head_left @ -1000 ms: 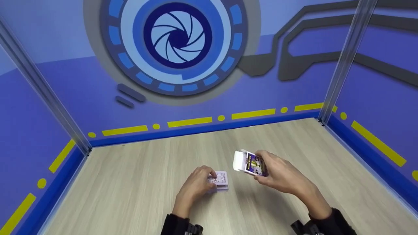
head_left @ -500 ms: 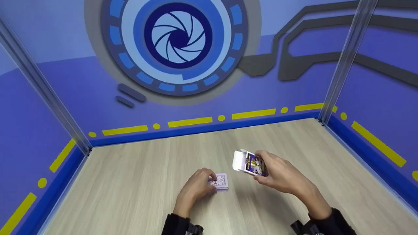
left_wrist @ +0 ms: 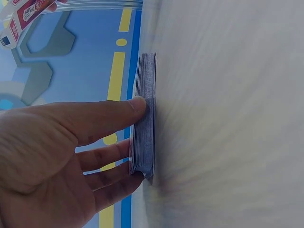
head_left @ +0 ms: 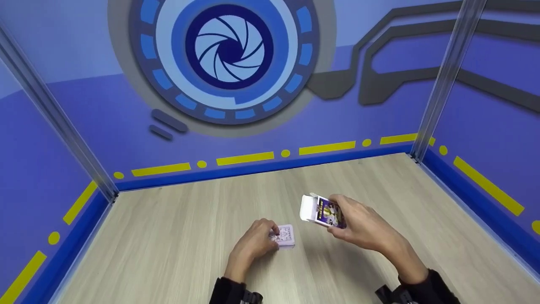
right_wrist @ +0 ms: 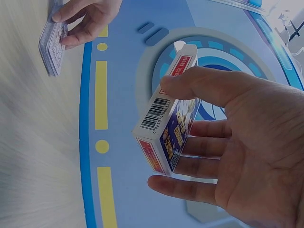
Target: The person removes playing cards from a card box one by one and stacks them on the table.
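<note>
A deck of playing cards (head_left: 285,235) with a pale purple patterned back lies flat on the wooden table (head_left: 168,236). My left hand (head_left: 255,241) grips the deck (left_wrist: 145,118), thumb on one long edge and fingers along the other. My right hand (head_left: 358,226) holds the card box (head_left: 322,211) in the air to the right of the deck, thumb on one side and fingers behind it. The box (right_wrist: 168,118) is purple and white with a barcode on its side, and its top flap stands open. The deck (right_wrist: 51,45) and left hand also show in the right wrist view.
Blue walls (head_left: 253,126) with yellow dashes close the table on the back, left and right. Two metal posts (head_left: 443,80) stand at the back corners. Bare wood lies to the left and behind both hands.
The left hand has shifted the deck slightly on the table. The right hand and the box have barely moved.
</note>
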`<state>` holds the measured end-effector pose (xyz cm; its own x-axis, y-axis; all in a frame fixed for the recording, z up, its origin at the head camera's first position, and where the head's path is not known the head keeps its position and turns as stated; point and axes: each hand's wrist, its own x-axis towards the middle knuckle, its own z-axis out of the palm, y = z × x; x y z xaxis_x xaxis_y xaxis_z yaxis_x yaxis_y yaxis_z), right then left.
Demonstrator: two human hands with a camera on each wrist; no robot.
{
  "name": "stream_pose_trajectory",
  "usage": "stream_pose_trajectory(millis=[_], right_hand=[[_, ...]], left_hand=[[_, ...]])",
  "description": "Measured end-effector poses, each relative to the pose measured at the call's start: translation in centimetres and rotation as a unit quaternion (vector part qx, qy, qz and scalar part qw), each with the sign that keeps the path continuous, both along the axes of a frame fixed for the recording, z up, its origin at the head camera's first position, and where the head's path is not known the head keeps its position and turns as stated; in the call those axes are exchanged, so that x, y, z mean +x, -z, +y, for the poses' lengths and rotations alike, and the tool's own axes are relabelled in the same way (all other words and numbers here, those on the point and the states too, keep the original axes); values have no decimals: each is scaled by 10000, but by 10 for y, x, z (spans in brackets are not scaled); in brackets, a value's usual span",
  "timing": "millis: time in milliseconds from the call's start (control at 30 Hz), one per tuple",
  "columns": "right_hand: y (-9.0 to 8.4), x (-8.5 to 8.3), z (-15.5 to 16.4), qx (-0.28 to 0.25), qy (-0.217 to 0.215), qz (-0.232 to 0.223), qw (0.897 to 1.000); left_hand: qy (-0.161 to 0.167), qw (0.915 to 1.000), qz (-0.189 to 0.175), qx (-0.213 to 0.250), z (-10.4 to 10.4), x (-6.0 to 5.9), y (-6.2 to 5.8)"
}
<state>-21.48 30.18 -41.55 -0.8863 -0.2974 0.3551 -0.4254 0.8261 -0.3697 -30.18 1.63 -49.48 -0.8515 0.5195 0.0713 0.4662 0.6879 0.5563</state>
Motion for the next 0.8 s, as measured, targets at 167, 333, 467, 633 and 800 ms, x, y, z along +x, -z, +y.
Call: stream_pose_trajectory(millis=[167, 333, 467, 633, 800], right_hand=[[0, 0, 0, -25, 11, -35, 10000], [0, 1, 0, -10, -17, 66, 10000], [0, 0, 0, 34, -12, 192, 9998], [1, 0, 0, 58, 40, 285, 9996], [2, -1, -1, 47, -64, 384, 9992]], left_hand=[[54, 9999, -92, -52, -2, -1, -1], [-265, 9990, 320, 189, -5, 0, -9], [-778, 9871, 1160, 779, 0, 3, -29], [-733, 9607, 1516, 2206, 16, 23, -61], [-73, 9411, 1339, 3105, 36, 47, -75]])
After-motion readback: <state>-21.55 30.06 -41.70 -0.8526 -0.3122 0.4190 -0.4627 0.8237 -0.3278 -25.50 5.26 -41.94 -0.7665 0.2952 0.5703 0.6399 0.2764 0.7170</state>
